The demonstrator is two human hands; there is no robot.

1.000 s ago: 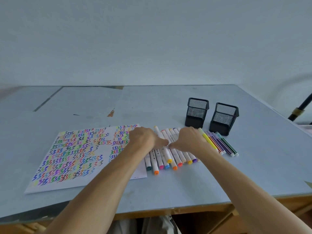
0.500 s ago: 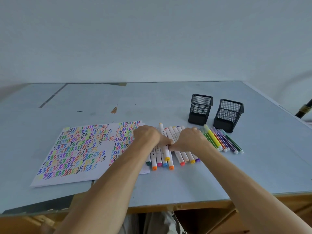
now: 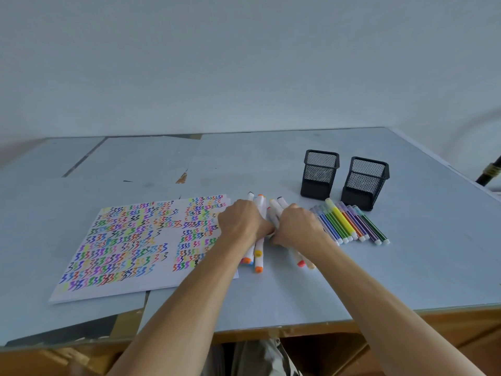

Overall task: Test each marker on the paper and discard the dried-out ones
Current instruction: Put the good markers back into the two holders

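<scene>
A bunch of thick white markers (image 3: pixel 259 253) with coloured end caps lies at mid-table, right of the paper (image 3: pixel 127 240), which is covered in coloured squiggles. My left hand (image 3: pixel 240 223) and my right hand (image 3: pixel 297 226) sit side by side on that bunch, fingers curled round it from either side. The marker middles are hidden under my hands; only their ends stick out front and back. A row of thin coloured markers (image 3: pixel 349 226) lies just right of my right hand.
Two black mesh pen cups, one on the left (image 3: pixel 320 173) and one on the right (image 3: pixel 364 183), stand behind the thin markers. The table's front edge (image 3: pixel 298 325) runs under my forearms. A dark pole (image 3: pixel 489 173) leans at the far right.
My hands have pressed closer together, and the white markers, earlier spread in a flat row, are now squeezed into a tighter, uneven bunch between them.
</scene>
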